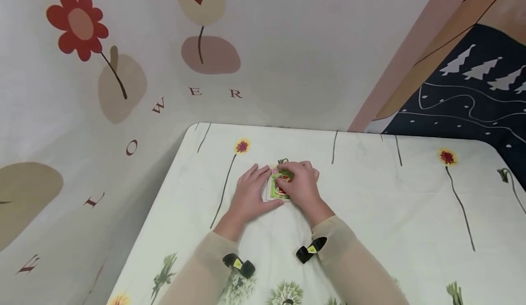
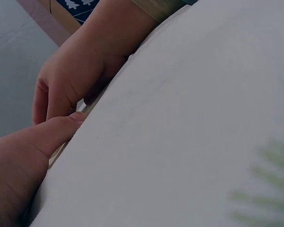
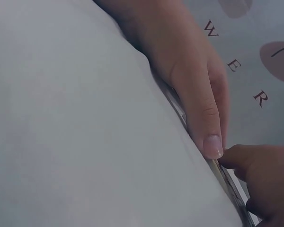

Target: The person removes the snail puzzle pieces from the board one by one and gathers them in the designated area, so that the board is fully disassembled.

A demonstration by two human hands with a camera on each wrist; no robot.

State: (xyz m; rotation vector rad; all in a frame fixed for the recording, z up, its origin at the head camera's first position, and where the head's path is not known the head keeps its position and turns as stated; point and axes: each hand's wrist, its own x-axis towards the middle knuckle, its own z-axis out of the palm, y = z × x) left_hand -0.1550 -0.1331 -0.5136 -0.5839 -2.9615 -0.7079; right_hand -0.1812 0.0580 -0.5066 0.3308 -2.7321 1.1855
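A small, flat picture puzzle with a pale border and a green, red and pink picture lies on the table. Along its left side rests my left hand, fingers straight, with the thumb stretched along the near edge. My right hand bends over the puzzle from the right and covers much of the picture. Its thumb and index finger grip a small greenish piece at the upper part. From the left wrist view, the puzzle's thin edge shows beside my left thumb.
A white cloth with printed flowers covers the table. Behind and to the left hangs a pale curtain with flower prints and letters. At the far right is a dark blue cloth with white trees. Both wrists wear a black camera strap.
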